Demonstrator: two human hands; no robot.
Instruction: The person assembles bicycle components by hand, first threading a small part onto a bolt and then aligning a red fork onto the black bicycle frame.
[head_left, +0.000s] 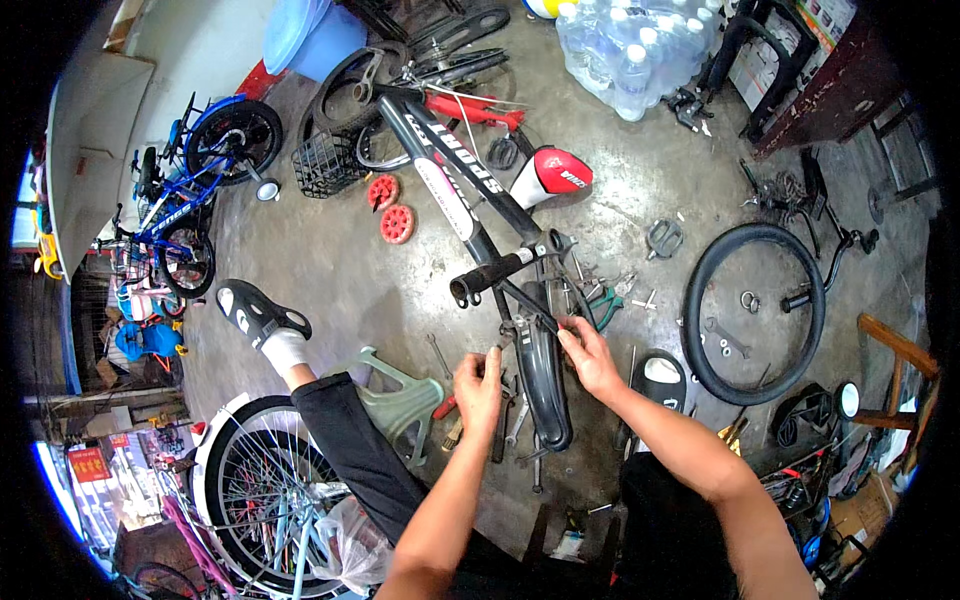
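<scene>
A black and white bicycle frame (445, 190) lies in front of me on the concrete floor, its near end between my hands. A long, glossy black part, seemingly a mudguard (541, 385), points toward me from that end. My right hand (590, 358) is closed, thumb and fingers pinching the end of a thin black rod (530, 306) beside the frame. Left of the mudguard, my left hand (477, 390) is closed with its thumb raised. Whatever its fingers hold, if anything, is hidden.
Pliers (606, 308), wrenches (518, 422) and loose parts lie around the frame. A bare tyre (700, 330) rests at right, a pale green plastic stool (400, 400) near my left leg. A blue child's bicycle (185, 195) stands at left; bottled water (635, 60) sits at the back.
</scene>
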